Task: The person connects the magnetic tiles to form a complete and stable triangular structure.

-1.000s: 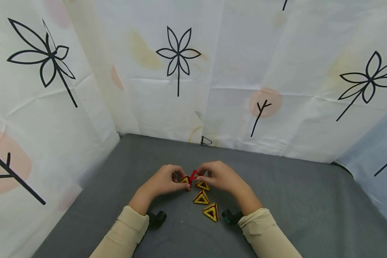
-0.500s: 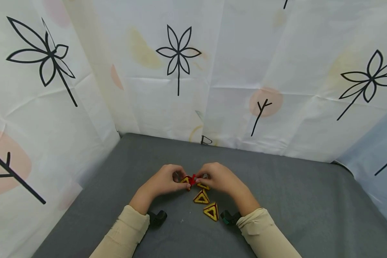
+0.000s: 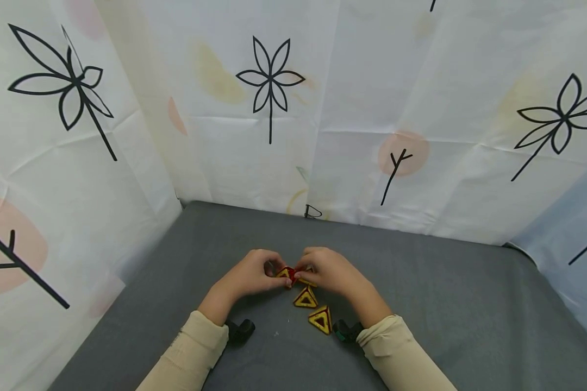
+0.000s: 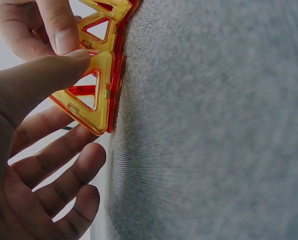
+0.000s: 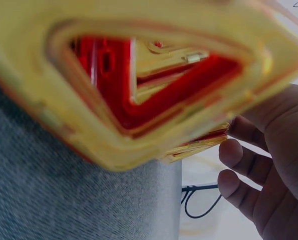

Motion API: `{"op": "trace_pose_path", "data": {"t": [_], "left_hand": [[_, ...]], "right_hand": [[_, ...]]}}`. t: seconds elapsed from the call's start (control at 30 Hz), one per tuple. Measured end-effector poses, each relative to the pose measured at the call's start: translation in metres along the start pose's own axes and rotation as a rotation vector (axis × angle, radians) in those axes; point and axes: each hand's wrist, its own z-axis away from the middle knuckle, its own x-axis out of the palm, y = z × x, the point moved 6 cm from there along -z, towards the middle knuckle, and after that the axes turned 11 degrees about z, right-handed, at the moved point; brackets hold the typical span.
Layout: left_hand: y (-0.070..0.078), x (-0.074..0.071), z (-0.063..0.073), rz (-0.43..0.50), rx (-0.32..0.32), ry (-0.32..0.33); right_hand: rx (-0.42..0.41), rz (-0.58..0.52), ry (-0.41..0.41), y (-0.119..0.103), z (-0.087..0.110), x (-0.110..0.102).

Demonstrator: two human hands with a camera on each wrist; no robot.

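Note:
In the head view several yellow-and-red triangular magnetic tile pieces form a curved row on the grey cloth. My left hand (image 3: 249, 276) pinches the far-left triangular piece (image 4: 107, 70) between thumb and fingers. Beside it, a red triangular tile (image 3: 291, 275) lies at the fingertips of my right hand (image 3: 336, 271), pinched between thumb and index finger and partly hidden. The right fingers partly cover another yellow triangle (image 3: 307, 278). Nearer stand a middle triangular piece (image 3: 305, 297) and a front triangular piece (image 3: 320, 319). The front one looms large in the right wrist view.
Grey cloth (image 3: 445, 304) covers the table. A white patterned curtain (image 3: 362, 108) rises along its back and sides. Dark wrist cameras (image 3: 241, 330) sit below both wrists, the right one close to the front triangular piece.
My right hand has lowered the red tile from an upright, tilted pose to down beside the left piece. The left hand has barely moved; the nearer triangles stay in place.

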Motion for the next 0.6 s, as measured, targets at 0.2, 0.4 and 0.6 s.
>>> {"op": "trace_pose_path", "data": {"t": [0.2, 0.4, 0.6], "left_hand": [[0.0013, -0.0002, 0.0000, -0.003, 0.003, -0.001], [0.0001, -0.0016, -0.0004, 0.003, 0.012, 0.011], [0.0007, -0.0023, -0.0002, 0.017, 0.026, 0.020]], "right_hand": [[-0.009, 0.000, 0.022, -0.0027, -0.0001, -0.0021], [-0.018, -0.006, 0.048, -0.0026, -0.0013, -0.0040], [-0.045, -0.005, 0.060, -0.0031, -0.0020, -0.0034]]}}
